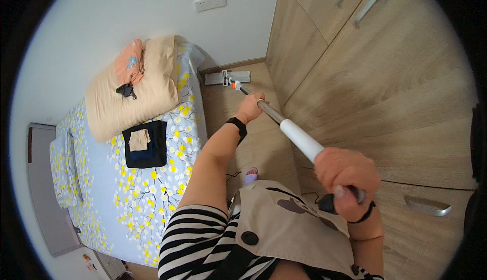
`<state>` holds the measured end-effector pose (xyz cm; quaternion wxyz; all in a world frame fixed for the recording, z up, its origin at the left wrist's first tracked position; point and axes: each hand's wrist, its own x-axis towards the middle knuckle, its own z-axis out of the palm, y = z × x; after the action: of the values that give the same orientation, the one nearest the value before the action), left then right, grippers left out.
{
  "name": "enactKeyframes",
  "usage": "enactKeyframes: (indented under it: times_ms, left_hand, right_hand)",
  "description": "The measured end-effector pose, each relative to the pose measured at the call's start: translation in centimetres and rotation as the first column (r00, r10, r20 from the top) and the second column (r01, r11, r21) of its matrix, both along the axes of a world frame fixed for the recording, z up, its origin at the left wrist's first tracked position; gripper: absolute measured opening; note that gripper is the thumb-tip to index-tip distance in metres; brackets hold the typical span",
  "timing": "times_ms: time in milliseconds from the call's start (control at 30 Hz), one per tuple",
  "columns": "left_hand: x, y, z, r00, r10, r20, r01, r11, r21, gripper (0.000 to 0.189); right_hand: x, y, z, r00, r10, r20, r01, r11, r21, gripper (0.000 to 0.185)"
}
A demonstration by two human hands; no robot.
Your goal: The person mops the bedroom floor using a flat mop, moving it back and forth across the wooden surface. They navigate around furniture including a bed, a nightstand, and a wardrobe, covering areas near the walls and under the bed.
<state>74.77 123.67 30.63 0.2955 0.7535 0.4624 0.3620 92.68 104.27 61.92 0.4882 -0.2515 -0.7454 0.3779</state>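
Note:
A flat mop reaches from my body to the far wall. My left hand (252, 107) is wrapped around its metal pole (271, 112) partway down. Higher up, my right hand (346, 179) closes on the end of the white handle grip (302, 139). The rectangular mop head (239, 77) lies on the wood-look floor (253, 143), close to the baseboard and between the bed and the wardrobe. An orange piece (233, 85) shows near the pole's lower joint.
To the left stands a bed with a floral sheet (179, 127), bearing a folded beige quilt (133, 101), an orange cloth bundle (129, 63) and folded dark clothes (161, 154). A wooden wardrobe (380, 101) with metal handles lines the right. A slippered foot (251, 175) is below me.

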Motion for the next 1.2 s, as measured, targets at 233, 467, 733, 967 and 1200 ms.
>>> enactKeyframes:
  times_ms: [233,467,733,967,1200]
  left_hand:
    - [2.8,-4.6,4.8,0.996,-0.045,-0.071,0.039,0.996,-0.080,0.019]
    - [0.3,-6.1,4.3,0.992,-0.065,-0.110,0.056,0.995,-0.078,0.019]
    - [0.0,-8.4,3.3,0.997,0.066,-0.043,-0.067,0.998,-0.022,0.020]
    - [2.8,-13.9,2.2,0.976,0.218,0.018,-0.219,0.975,0.035,0.022]
    - [4.2,-19.2,2.2,0.999,0.037,-0.012,-0.037,0.999,0.012,0.022]
  right_hand:
    - [5.3,-0.1,4.6,0.960,0.077,-0.271,-0.102,0.992,-0.078,0.021]
    - [5.6,-1.1,1.5,0.949,0.128,-0.287,-0.140,0.990,-0.019,0.022]
    - [4.6,-1.1,1.5,0.923,0.334,-0.192,-0.330,0.942,0.056,0.007]
    - [5.7,-5.9,3.2,0.948,0.195,-0.253,-0.220,0.973,-0.074,0.024]
    - [9.3,-11.6,4.1,0.942,0.305,-0.143,-0.314,0.948,-0.046,0.017]
